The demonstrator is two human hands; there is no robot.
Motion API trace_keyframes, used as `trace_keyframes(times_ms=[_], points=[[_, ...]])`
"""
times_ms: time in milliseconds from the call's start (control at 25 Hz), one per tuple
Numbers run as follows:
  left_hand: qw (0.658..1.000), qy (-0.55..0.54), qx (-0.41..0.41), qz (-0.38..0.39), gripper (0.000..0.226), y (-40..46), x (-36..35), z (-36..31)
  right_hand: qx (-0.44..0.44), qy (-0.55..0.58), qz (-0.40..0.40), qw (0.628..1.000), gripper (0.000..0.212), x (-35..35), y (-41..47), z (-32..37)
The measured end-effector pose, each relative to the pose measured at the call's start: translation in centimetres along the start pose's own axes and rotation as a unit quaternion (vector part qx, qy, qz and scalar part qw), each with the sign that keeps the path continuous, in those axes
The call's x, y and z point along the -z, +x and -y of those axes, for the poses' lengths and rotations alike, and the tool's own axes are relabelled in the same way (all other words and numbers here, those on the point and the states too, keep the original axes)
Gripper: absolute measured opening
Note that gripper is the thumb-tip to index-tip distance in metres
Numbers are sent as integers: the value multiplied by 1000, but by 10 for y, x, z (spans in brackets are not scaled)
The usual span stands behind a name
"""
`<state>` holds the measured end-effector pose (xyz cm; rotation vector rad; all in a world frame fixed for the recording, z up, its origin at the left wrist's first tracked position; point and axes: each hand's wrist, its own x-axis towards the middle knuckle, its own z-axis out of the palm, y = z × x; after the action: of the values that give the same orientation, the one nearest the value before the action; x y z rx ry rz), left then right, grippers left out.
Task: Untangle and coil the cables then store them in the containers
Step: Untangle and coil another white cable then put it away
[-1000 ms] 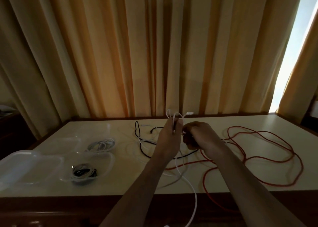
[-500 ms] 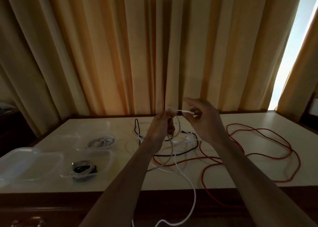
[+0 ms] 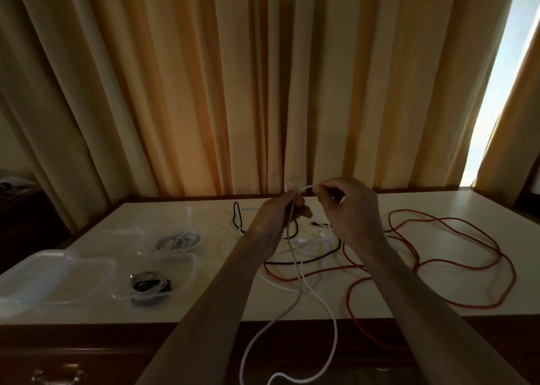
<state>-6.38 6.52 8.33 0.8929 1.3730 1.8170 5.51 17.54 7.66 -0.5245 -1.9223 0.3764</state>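
Coiling the white cable (image 3: pixel 301 268) was the step in hand, to judge by how the two hands met above the middle of the bench (image 3: pixel 321 305). The left hand (image 3: pixel 271 218) was curled round a gathered part of that cable, with strands running down from its fist, over the bench's near edge and hanging in a loose loop below it. The right hand (image 3: pixel 350 209) was close beside it, fingertips pinching the short arc of cable that bridged the two hands. Whether any full turns already sat in the left hand could not be told in the dim light. On the bench under the hands a black cable (image 3: pixel 306 260) lay in open curves, crossed by the white one, and a long red cable (image 3: pixel 455 268) sprawled in wide loops to the right, one end dropping off the near edge. To the left stood clear containers: the far one (image 3: pixel 163 235) with a pale coiled cable (image 3: pixel 178 240) in it, the near one (image 3: pixel 175 270) with a black-and-white bundle (image 3: pixel 150 287), and an open lid or tray (image 3: pixel 38 279) beside them. The next move probably called for drawing up the hanging slack hand over hand, laying even turns into the left hand while keeping the white line clear of the black and red ones it crossed.
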Motion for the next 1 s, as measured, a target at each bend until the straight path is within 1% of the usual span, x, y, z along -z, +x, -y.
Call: trace_keyframes(times_ms=[80, 160, 240, 320, 360, 400, 480, 600, 680, 720, 760, 840, 920, 1000], points=[[998, -51, 12, 30, 37, -2, 0, -2, -29, 19, 24, 999, 16, 2, 1, 3], [992, -102, 35, 66, 42, -4, 1, -4, -81, 65, 97, 990, 14, 5, 2, 7], [986, -137, 52, 79, 43, -2, 3, -5, -137, 147, 172, 964, 14, 9, 1, 11], [982, -156, 60, 85, 42, 0, 9, -7, -184, 229, 192, 936, 16, 13, 1, 14], [982, -160, 62, 83, 42, 1, 11, -8, -190, 239, 190, 933, 18, 15, 1, 14], [983, -155, 63, 76, 43, 1, 12, -9, -187, 234, 188, 935, 22, 16, 2, 14], [991, -110, 61, 48, 46, 0, 8, -11, -189, 242, 180, 935, 26, 16, 3, 15], [999, -15, 51, 8, 46, -3, 0, -11, -222, 278, 173, 918, 31, 16, 5, 22], [999, 30, 42, 0, 45, -2, -2, -9, -234, 306, 164, 908, 33, 19, 7, 24], [998, 43, 41, 0, 46, -2, -2, -8, -226, 293, 164, 914, 29, 21, 7, 24], [998, 52, 43, 0, 48, -1, -2, -8, -202, 258, 169, 930, 23, 23, 7, 24], [997, 52, 53, 7, 50, 0, -3, -8, -137, 169, 195, 956, 23, 24, 4, 23], [997, 7, 75, 28, 50, 0, -2, -10, -114, 129, 204, 964, 25, 23, 2, 23], [994, -40, 98, 40, 49, -1, -1, -10, -123, 138, 204, 961, 21, 22, 3, 24]])
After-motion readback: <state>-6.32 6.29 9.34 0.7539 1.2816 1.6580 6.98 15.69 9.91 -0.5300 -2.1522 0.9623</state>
